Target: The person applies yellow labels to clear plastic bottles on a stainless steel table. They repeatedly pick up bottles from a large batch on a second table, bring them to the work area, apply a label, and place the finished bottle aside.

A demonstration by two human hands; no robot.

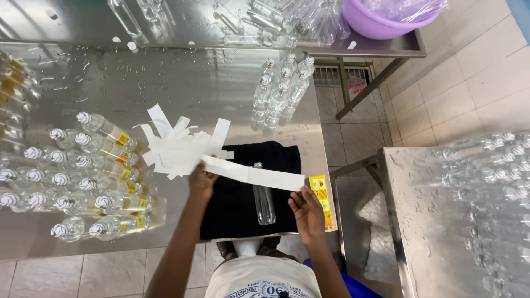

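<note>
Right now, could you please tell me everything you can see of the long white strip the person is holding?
The long white strip looks like plain, matte paper backing, flat and nearly straight. It slants from upper left to lower right above the black cloth, crossing over the top of a clear bottle lying there. The left hand holds its left end; the right hand is at its right end, by a yellow label.

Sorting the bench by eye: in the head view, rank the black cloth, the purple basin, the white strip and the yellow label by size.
1. black cloth
2. purple basin, partly cut off and farther away, so unsure
3. white strip
4. yellow label
</note>
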